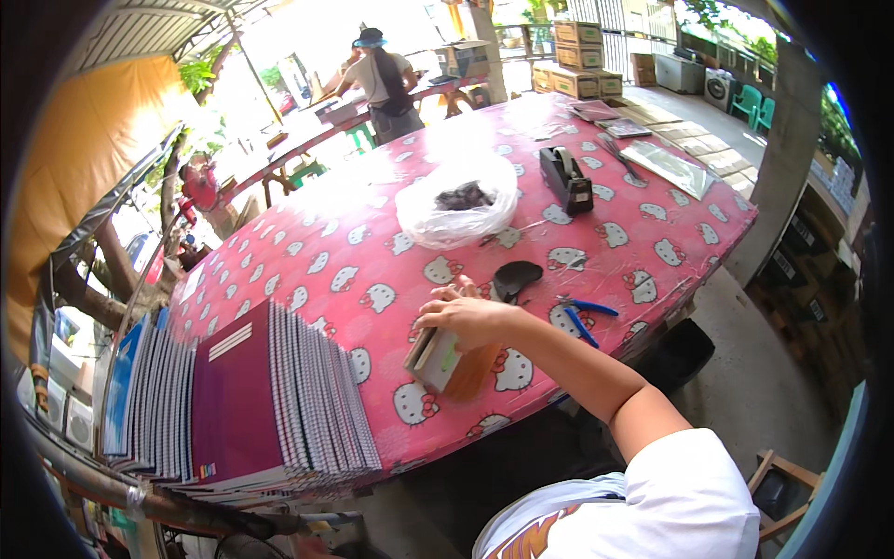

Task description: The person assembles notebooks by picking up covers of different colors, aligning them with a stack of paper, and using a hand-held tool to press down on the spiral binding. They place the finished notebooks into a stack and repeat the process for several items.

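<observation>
White short-sleeved shirt [670, 494] with orange print; bare forearm [568, 359]

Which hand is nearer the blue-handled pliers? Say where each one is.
Right. The right hand grips a small box just left of the pliers, not touching them; the left hand is out of view.

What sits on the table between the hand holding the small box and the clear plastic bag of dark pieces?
In the head view, a small black curved object lies on the pink tablecloth between the right hand and the plastic bag; otherwise only cloth.

A pink patterned tabletop [652, 233] stands on a concrete floor [754, 373] under bright daylight, with stacked cardboard boxes [577, 61] behind.
</observation>
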`<action>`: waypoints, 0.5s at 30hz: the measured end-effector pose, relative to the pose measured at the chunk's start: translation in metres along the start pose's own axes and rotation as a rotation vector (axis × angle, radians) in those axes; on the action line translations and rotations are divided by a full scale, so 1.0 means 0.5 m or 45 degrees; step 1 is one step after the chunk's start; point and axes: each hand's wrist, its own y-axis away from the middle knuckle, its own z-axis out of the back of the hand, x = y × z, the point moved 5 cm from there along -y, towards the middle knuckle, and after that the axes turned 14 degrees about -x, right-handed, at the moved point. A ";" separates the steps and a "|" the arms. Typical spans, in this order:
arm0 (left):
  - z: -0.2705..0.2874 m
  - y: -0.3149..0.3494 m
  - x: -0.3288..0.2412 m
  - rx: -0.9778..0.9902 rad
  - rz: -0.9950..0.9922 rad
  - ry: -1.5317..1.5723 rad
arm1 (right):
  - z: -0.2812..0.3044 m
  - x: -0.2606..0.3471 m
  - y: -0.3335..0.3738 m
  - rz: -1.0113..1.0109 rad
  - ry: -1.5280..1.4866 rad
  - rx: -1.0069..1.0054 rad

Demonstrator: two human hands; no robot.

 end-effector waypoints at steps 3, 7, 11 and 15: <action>-0.052 0.185 -0.054 0.346 -0.060 0.015 | -0.032 -0.053 0.003 0.123 0.009 -0.141; -0.138 0.284 -0.033 0.621 -0.054 0.310 | 0.110 -0.072 0.056 -0.079 -0.357 -0.676; -0.253 0.377 -0.004 1.096 0.035 0.354 | 0.289 -0.229 0.262 -0.839 -0.281 -1.190; -0.307 0.411 -0.020 1.623 -0.558 -0.030 | 0.338 -0.335 0.424 -0.955 0.665 -1.110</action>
